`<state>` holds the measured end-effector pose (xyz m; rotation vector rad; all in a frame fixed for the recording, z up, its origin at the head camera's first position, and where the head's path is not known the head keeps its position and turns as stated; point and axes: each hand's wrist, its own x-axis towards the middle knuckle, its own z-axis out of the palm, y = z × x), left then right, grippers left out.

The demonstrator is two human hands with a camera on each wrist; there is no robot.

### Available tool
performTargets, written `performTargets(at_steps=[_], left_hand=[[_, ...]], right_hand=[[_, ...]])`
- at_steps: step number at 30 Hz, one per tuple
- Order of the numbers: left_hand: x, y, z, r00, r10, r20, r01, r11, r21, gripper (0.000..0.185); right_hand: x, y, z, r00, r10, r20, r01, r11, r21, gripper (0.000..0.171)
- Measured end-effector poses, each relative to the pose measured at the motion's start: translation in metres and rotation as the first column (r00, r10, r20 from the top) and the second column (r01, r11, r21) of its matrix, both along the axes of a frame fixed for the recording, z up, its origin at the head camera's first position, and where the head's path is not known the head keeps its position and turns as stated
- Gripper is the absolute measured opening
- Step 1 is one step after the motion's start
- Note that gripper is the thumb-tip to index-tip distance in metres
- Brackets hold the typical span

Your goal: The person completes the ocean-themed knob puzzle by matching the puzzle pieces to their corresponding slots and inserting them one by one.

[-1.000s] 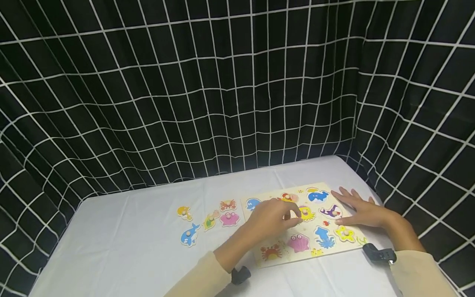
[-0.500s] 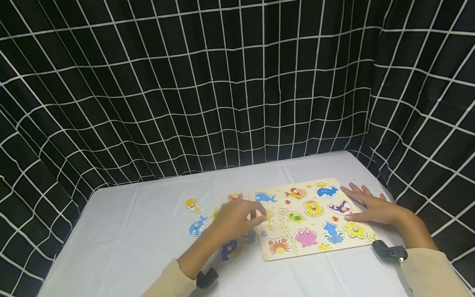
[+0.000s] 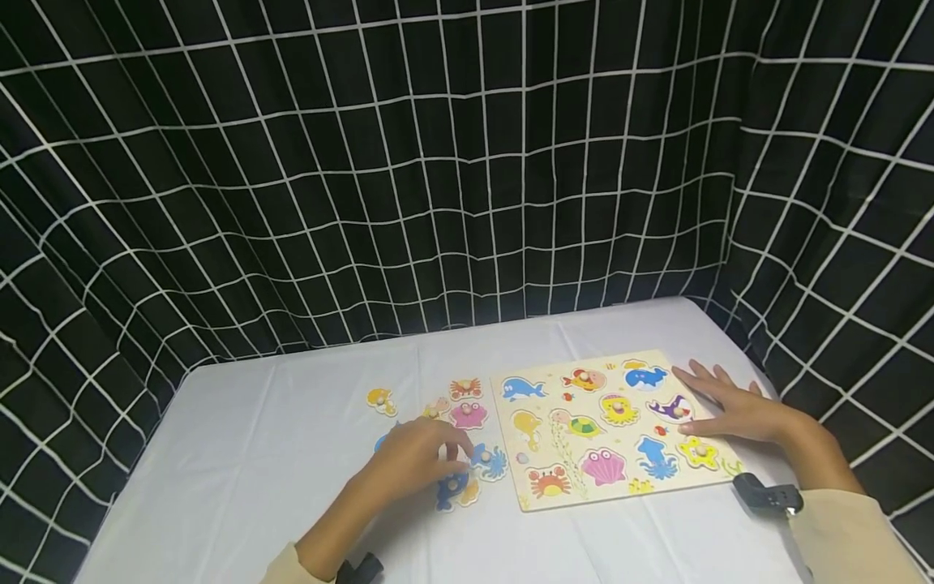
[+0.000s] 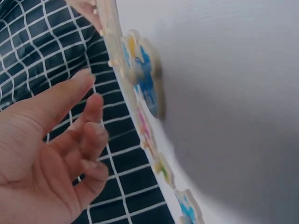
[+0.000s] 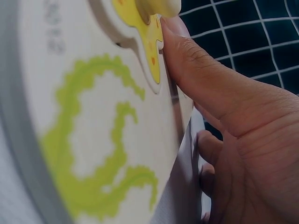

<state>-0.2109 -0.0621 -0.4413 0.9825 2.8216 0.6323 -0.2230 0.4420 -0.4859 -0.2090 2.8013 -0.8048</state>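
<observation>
We see the flat wooden puzzle board (image 3: 554, 442) lying right of centre on the white cloth-covered table (image 3: 241, 462). The right hand (image 3: 733, 410) rests on its right edge, fingers straight. The left hand (image 3: 412, 458), loosely open and holding nothing, partly hides the loose blue pieces (image 3: 452, 485).

A flat rectangular pale wooden puzzle board (image 3: 576, 485) printed with sea animals lies on the white cloth-covered surface (image 3: 241, 487), its right edge under the right hand (image 3: 733, 410); just left of it lie loose knobbed cut-out pieces; a dark blue fish-shaped wooden piece (image 3: 452, 487) lies flat beneath the left hand (image 3: 416, 454), just beside a light blue octopus-shaped wooden piece (image 3: 490, 461).
</observation>
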Motion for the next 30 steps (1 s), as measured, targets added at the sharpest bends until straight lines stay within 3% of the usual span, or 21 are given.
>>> performTargets(at_steps=[5, 11, 14, 21, 30], left_hand=[[0.000, -0.013, -0.008, 0.995, -0.047, 0.086, 0.047, 0.999, -0.002, 0.013], [-0.004, -0.020, -0.017, 0.974, -0.139, 0.178, 0.140, 0.990, 0.006, 0.019], [-0.005, -0.020, -0.019, 0.972, -0.147, 0.182, 0.146, 0.989, 0.018, 0.020], [-0.004, -0.019, -0.018, 0.981, -0.094, 0.170, 0.098, 0.995, -0.016, 0.017], [-0.007, -0.018, -0.021, 0.983, -0.100, 0.154, 0.105, 0.994, -0.024, 0.013]], right_hand=[[-0.001, 0.001, -0.001, 1.000, 0.003, -0.003, -0.003, 1.000, 0.007, 0.101], [-0.002, 0.000, -0.004, 1.000, -0.001, 0.000, 0.001, 1.000, 0.006, 0.101], [-0.002, 0.000, -0.003, 1.000, -0.005, 0.000, 0.005, 1.000, 0.002, 0.102], [-0.002, -0.001, -0.003, 1.000, -0.009, -0.001, 0.009, 1.000, -0.007, 0.102], [-0.002, 0.002, -0.003, 1.000, -0.003, -0.005, 0.003, 1.000, 0.008, 0.102]])
